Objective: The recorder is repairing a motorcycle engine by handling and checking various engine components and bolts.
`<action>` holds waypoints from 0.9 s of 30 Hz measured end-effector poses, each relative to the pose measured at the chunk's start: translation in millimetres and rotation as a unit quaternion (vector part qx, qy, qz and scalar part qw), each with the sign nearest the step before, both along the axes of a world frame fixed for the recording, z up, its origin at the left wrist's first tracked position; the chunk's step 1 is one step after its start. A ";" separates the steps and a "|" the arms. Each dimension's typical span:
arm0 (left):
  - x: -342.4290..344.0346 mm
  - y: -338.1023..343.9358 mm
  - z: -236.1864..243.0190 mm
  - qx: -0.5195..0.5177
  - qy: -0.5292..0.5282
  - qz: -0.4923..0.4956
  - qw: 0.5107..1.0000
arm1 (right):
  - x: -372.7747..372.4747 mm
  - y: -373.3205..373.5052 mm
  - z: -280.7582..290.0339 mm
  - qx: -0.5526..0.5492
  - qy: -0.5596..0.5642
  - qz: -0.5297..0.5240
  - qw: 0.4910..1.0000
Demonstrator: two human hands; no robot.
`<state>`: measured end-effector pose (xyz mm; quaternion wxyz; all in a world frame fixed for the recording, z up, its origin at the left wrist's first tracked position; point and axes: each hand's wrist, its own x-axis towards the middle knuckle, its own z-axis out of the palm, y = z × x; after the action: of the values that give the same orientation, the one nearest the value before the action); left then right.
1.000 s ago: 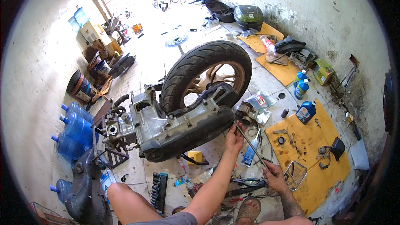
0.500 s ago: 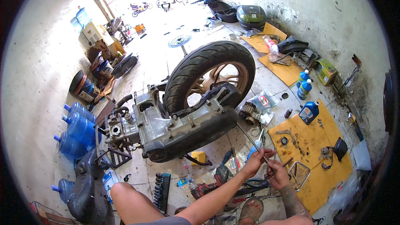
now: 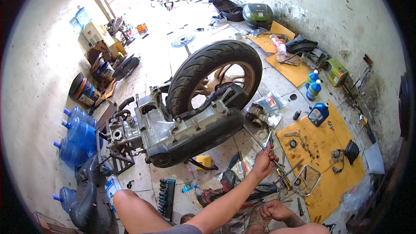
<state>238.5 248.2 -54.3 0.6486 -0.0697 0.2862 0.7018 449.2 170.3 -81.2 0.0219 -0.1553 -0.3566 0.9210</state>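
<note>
We have the long, thin grey metal rod (image 3: 251, 134) in our left hand (image 3: 262, 164), fingers wrapped around it. From that hand the rod slants away, far and to the left, and its far tip sits by the right end of the long black engine casing (image 3: 199, 141); whether the two touch, we cannot tell. Its near end is hard to pick out among the other tools.

Our right hand (image 3: 277, 211) lies nearer to us and slightly right of the left one, apart from the rod. Its fingers are loosely curled, and we cannot tell whether they enclose anything small.

Left of both hands, on the white tiled floor (image 3: 229, 161), lies the red-and-black power drill (image 3: 212, 196). Right of them spreads the flat yellow cardboard sheet (image 3: 320, 154), with the rectangular bent-metal loop (image 3: 319, 181) at its left side. The thick black tyre (image 3: 190, 71) stands beyond the casing.
</note>
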 end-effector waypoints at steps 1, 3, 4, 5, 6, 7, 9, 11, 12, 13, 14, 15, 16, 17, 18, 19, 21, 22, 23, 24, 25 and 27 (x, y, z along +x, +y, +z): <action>-1.5 0.8 -0.3 -0.011 -0.005 -0.007 1.000 | -2.0 -3.3 1.4 0.024 0.009 0.049 0.999; -3.8 1.4 -1.2 -0.023 -0.011 -0.005 1.000 | -4.9 -0.5 9.4 0.050 -0.069 -0.010 0.996; -4.5 1.2 -1.3 -0.014 -0.005 0.003 1.000 | -6.5 5.7 15.4 0.057 -0.100 -0.040 0.992; -4.9 0.8 -1.3 -0.014 -0.004 0.004 1.000 | -6.3 13.9 23.4 0.106 -0.083 -0.023 0.991; -4.8 0.2 -1.1 -0.020 -0.007 0.003 1.000 | -3.6 24.7 32.8 0.149 -0.067 -0.016 0.986; -5.0 -0.4 -1.2 -0.014 -0.008 0.007 1.000 | -2.5 31.6 41.3 0.192 -0.057 -0.005 0.980; -5.0 -1.3 -1.7 -0.013 -0.024 0.013 1.000 | -1.8 42.3 55.4 0.137 -0.087 -0.131 0.978; -5.4 -1.1 -2.3 -0.007 -0.020 0.020 1.000 | -5.1 45.4 63.9 0.111 -0.138 -0.227 0.958; -5.8 -0.6 -2.6 -0.010 -0.022 0.026 0.999 | -7.8 44.8 66.0 0.115 -0.171 -0.261 0.943; -6.0 0.0 -2.7 -0.002 -0.019 0.022 1.000 | -10.5 42.8 67.1 0.122 -0.179 -0.293 0.931; -6.5 0.6 -3.0 0.001 -0.020 0.022 1.000 | -13.1 40.7 67.1 0.211 -0.193 -0.199 0.937; -6.8 1.1 -3.0 0.001 -0.026 0.018 0.999 | -14.5 38.3 66.7 0.300 -0.180 -0.099 0.932; -7.4 1.6 -2.9 0.005 -0.017 0.020 1.000 | -15.9 37.1 65.6 0.381 -0.170 -0.001 0.909; -7.9 1.9 -2.8 0.005 -0.013 0.018 1.000 | -15.6 36.1 64.6 0.355 -0.166 -0.028 0.920; -8.5 2.0 -2.4 0.001 -0.013 0.015 1.000 | -15.2 36.5 62.9 0.377 -0.183 -0.128 0.899; -9.0 1.8 -2.2 0.002 -0.003 0.014 1.000 | -13.2 37.5 61.2 0.388 -0.197 -0.220 0.873; -10.1 1.5 -1.7 -0.015 0.007 0.014 1.000 | -8.5 41.3 56.4 0.423 -0.224 -0.258 0.839; -10.6 1.6 -1.5 -0.004 0.005 0.011 1.000 | -5.9 43.5 53.4 0.448 -0.240 -0.206 0.836; -10.9 1.7 -1.3 -0.003 0.001 0.012 1.000 | -3.4 44.6 49.9 0.471 -0.254 -0.153 0.830; -11.2 2.3 -1.3 0.000 -0.006 0.014 1.000 | -0.8 46.8 45.9 0.492 -0.281 -0.096 0.818; -11.5 2.9 -1.4 -0.002 0.001 0.018 1.000 | 1.3 44.8 41.3 0.480 -0.211 -0.030 0.851; -11.9 5.3 -1.3 -0.011 0.008 0.026 1.000 | 5.7 45.1 32.1 0.400 -0.215 -0.155 0.878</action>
<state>226.6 253.5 -55.6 0.6272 -0.0786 0.2970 0.7157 455.0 215.4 -49.1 0.1473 -0.3807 -0.6616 0.6290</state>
